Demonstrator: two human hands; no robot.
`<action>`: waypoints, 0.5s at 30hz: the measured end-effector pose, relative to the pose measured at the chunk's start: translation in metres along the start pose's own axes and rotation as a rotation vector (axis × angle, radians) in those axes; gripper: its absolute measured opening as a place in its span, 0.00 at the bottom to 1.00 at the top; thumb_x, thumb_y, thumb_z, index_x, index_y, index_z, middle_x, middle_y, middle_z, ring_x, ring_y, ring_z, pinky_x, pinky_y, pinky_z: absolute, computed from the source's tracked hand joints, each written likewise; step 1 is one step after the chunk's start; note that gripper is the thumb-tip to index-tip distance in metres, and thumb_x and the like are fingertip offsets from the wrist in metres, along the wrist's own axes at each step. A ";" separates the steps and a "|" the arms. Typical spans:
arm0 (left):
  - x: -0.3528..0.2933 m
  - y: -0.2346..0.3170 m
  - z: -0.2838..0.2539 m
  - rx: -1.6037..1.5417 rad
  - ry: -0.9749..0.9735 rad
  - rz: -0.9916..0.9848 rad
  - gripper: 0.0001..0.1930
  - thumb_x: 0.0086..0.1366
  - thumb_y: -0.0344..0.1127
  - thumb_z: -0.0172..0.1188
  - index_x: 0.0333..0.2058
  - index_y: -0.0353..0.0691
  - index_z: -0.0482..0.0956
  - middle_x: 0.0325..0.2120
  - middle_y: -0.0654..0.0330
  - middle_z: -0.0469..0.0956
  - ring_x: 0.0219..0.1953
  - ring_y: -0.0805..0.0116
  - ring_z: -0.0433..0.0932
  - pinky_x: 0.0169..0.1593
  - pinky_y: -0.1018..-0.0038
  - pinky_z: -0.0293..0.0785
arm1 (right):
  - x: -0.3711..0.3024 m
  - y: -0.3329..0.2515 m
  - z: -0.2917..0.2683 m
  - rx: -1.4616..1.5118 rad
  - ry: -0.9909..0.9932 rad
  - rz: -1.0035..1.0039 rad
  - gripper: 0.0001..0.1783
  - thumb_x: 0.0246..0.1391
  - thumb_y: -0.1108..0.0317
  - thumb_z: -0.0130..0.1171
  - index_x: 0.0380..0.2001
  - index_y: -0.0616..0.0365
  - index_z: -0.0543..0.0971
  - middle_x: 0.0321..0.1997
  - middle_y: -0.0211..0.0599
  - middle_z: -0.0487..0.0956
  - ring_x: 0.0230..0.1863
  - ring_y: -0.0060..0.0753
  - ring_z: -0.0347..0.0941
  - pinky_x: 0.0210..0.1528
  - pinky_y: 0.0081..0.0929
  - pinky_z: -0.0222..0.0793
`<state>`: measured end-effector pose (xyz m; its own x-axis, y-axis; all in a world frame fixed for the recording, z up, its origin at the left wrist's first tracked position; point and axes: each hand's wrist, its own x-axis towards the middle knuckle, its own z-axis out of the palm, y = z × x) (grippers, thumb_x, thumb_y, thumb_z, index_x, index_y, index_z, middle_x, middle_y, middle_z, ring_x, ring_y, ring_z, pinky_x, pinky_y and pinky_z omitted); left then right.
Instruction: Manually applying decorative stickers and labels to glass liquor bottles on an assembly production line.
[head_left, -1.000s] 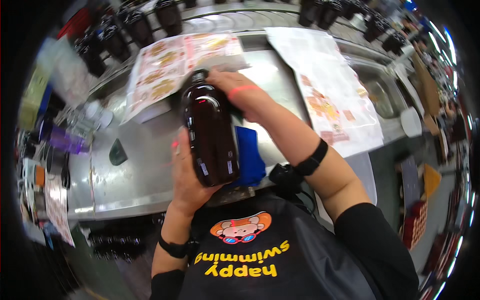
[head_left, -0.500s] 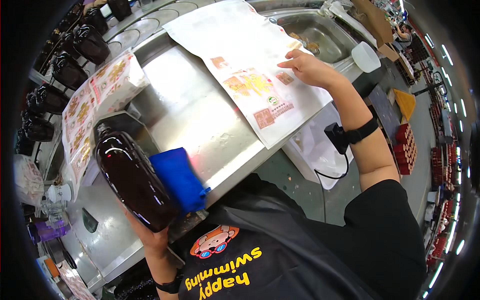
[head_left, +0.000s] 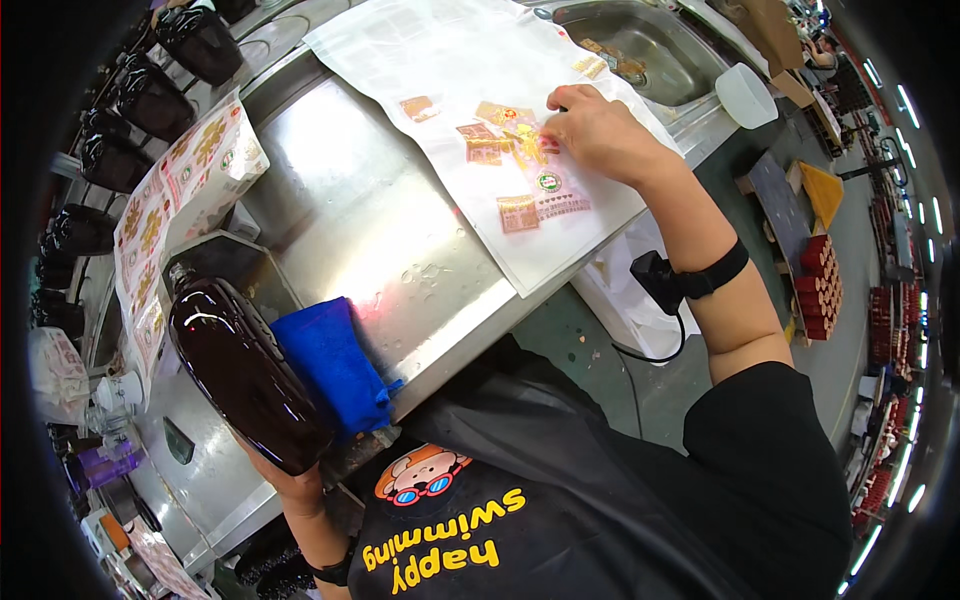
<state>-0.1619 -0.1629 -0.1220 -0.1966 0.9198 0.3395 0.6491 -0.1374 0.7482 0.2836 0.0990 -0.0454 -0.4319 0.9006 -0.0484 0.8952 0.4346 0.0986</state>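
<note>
Dark glossy bottle [head_left: 240, 365] slants over the near left part of the steel counter [head_left: 350, 195], its neck pointing away from the person; the left hand [head_left: 287, 475] holds it at the base, fingers mostly hidden behind it; a blue cloth [head_left: 335, 360] lies just beside it, on its right; the hands are well apart; the right hand [head_left: 597, 135] bends its fingers at the white printed sheet [head_left: 430, 60], by its red and gold designs; whether those fingertips pinch anything, I cannot tell; a sink [head_left: 660, 55] sits beyond the sheet.
</note>
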 end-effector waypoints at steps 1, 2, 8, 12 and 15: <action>0.001 0.001 0.000 0.017 0.008 0.007 0.48 0.59 0.55 0.61 0.69 0.31 0.53 0.66 0.47 0.61 0.67 0.54 0.62 0.69 0.62 0.56 | 0.004 0.000 0.000 0.033 0.046 -0.015 0.21 0.55 0.71 0.57 0.52 0.41 0.83 0.56 0.36 0.76 0.61 0.42 0.70 0.52 0.38 0.73; 0.001 0.001 0.000 0.012 0.000 0.005 0.48 0.59 0.56 0.61 0.69 0.31 0.53 0.66 0.47 0.61 0.67 0.54 0.62 0.69 0.62 0.56 | 0.009 0.000 0.001 0.065 0.074 -0.028 0.21 0.54 0.71 0.58 0.52 0.41 0.83 0.56 0.36 0.76 0.61 0.42 0.70 0.52 0.39 0.74; -0.001 0.006 -0.005 0.031 -0.083 -0.037 0.49 0.60 0.58 0.59 0.70 0.31 0.51 0.68 0.47 0.58 0.70 0.54 0.58 0.71 0.61 0.52 | 0.047 -0.005 0.001 0.024 -0.064 -0.125 0.21 0.55 0.71 0.56 0.53 0.44 0.81 0.55 0.38 0.76 0.59 0.44 0.70 0.52 0.39 0.74; 0.021 0.043 -0.034 0.010 -0.137 0.028 0.54 0.59 0.67 0.56 0.70 0.31 0.49 0.70 0.44 0.53 0.72 0.51 0.54 0.72 0.59 0.47 | 0.048 -0.001 -0.001 -0.017 -0.023 -0.068 0.17 0.58 0.69 0.55 0.50 0.46 0.82 0.54 0.38 0.76 0.58 0.44 0.71 0.51 0.40 0.75; 0.054 0.098 -0.058 0.213 -0.118 0.144 0.48 0.66 0.70 0.42 0.67 0.29 0.59 0.69 0.42 0.56 0.70 0.49 0.57 0.71 0.56 0.48 | 0.031 0.004 0.002 0.038 0.005 -0.063 0.14 0.60 0.66 0.55 0.48 0.47 0.82 0.54 0.38 0.75 0.59 0.44 0.70 0.51 0.40 0.74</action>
<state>-0.1516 -0.1481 0.0032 -0.0123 0.9346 0.3554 0.8062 -0.2010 0.5565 0.2736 0.1288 -0.0489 -0.4880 0.8715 -0.0486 0.8697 0.4902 0.0578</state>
